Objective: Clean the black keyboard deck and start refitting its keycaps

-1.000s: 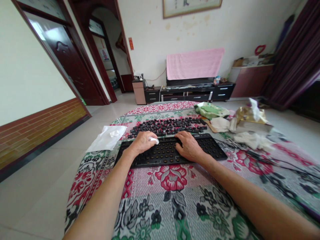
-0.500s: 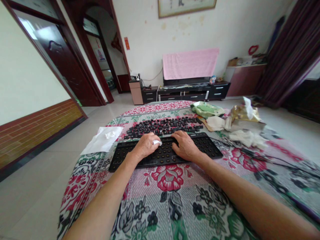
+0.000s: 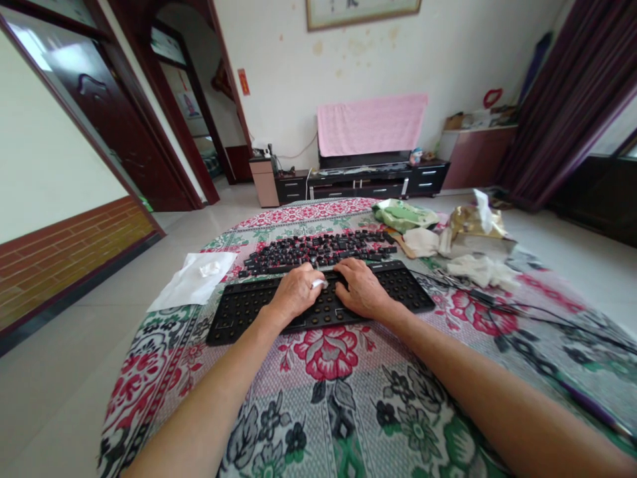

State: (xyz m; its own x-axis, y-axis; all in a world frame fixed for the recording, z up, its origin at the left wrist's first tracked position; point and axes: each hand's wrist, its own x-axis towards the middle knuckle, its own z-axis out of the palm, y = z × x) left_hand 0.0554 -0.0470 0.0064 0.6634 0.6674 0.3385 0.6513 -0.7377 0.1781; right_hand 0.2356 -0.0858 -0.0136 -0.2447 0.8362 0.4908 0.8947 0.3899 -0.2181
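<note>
On the flowered cloth, the left hand pinched a small white wad against the stripped black plastic keyboard. The right hand lay open-fingered on it, holding the frame steady. Beyond, loose black keycaps sat heaped clear.

Person's body in view: two bare hands and two bare forearms, uncovered right to the near frame edge. Near left, the left hand on the left forearm. Near right, the right hand on the right forearm. Knuckles show on the hand backs. Forearms widen toward the camera.
</note>
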